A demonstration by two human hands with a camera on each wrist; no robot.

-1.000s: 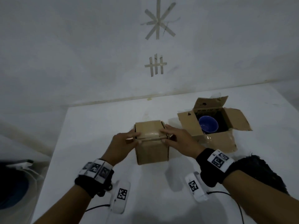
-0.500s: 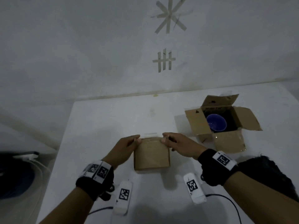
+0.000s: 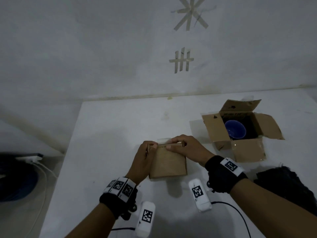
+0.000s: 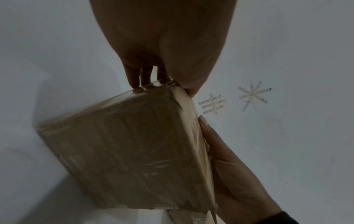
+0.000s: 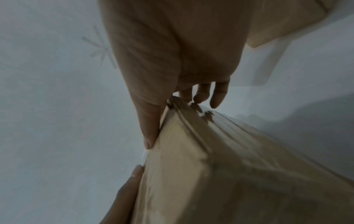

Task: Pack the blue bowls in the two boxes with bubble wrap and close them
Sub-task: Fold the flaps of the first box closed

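Closed box [image 3: 167, 161] gripped by left hand [image 3: 143, 162]; right hand [image 3: 187, 150] likewise.

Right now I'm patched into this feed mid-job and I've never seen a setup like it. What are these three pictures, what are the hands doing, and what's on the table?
No machine here: a person works bare-handed, with cameras strapped on. The wide picture comes from a head camera looking down. The other two come from cameras on each wrist, looking along the fingers, so the palm fills the top of each.

Both hands hold the closed box on the white table. The left hand grips its left far corner; the right hand grips the far edge, thumb on top. The left wrist view shows the same box wrapped in shiny clear tape.

To the right stands the open box, flaps spread, with a blue bowl inside. I see no bubble wrap around that bowl. Something dark and fuzzy lies near the right forearm; I cannot tell what it is.
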